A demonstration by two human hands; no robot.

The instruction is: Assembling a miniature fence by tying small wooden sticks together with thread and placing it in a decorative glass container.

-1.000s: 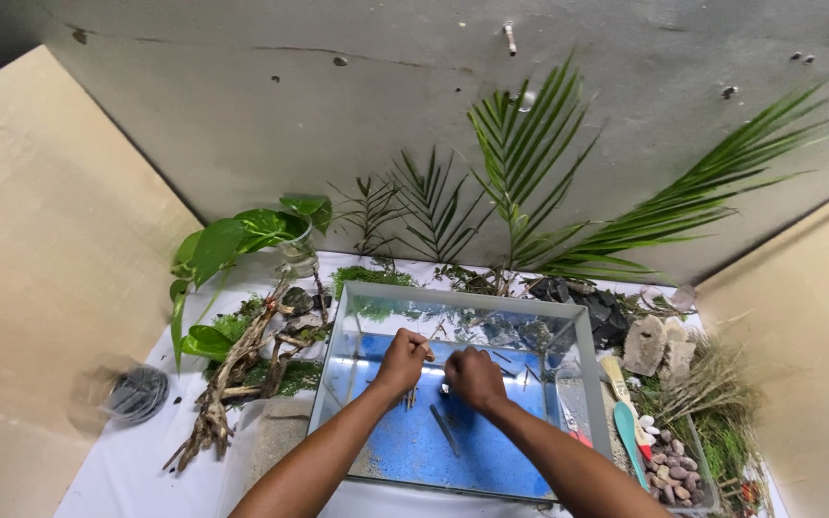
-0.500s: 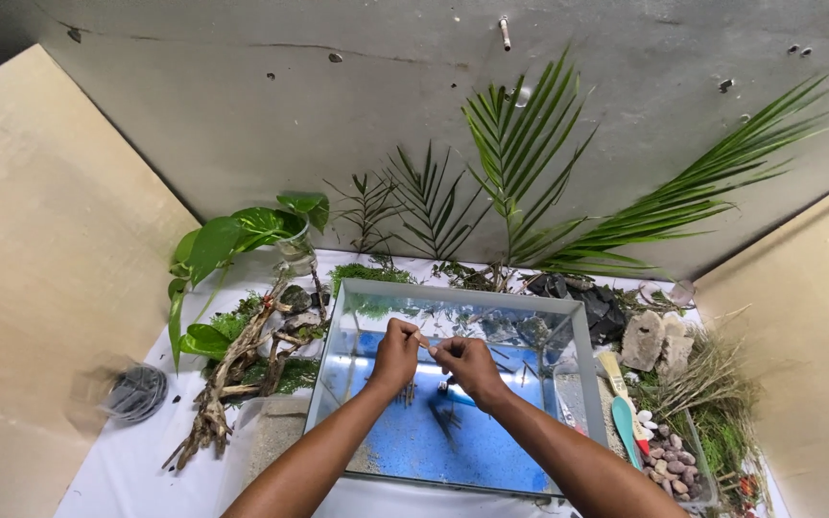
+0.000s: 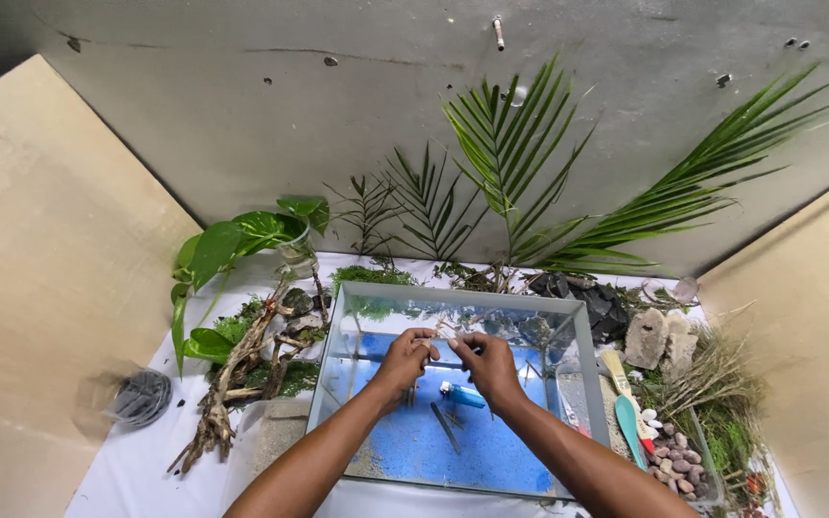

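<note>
Both my hands reach into a rectangular glass tank (image 3: pixel 338 317) with a blue floor. My left hand (image 3: pixel 405 363) and my right hand (image 3: pixel 487 364) pinch the two ends of a thin pale stick (image 3: pixel 439 338) held level between them, above the tank's middle. Under my hands a small blue lighter (image 3: pixel 462 394) and a dark thin stick (image 3: pixel 445 427) lie on the blue floor. A patch of pale sand (image 3: pixel 368 466) sits at the tank's near left corner.
Driftwood branches (image 3: pixel 232 384) and broad green leaves (image 3: pixel 227 245) lie left of the tank. Palm fronds (image 3: pixel 520 163) stand behind it. Pale rocks (image 3: pixel 659 338), dry grass, pebbles (image 3: pixel 675 462) and two spatulas (image 3: pixel 628 422) lie to the right. A clear cup with a dark coil (image 3: pixel 136 396) stands far left.
My hands have risen slightly and drawn apart, now holding the thin stick level between them; the lighter on the blue floor has come into view.
</note>
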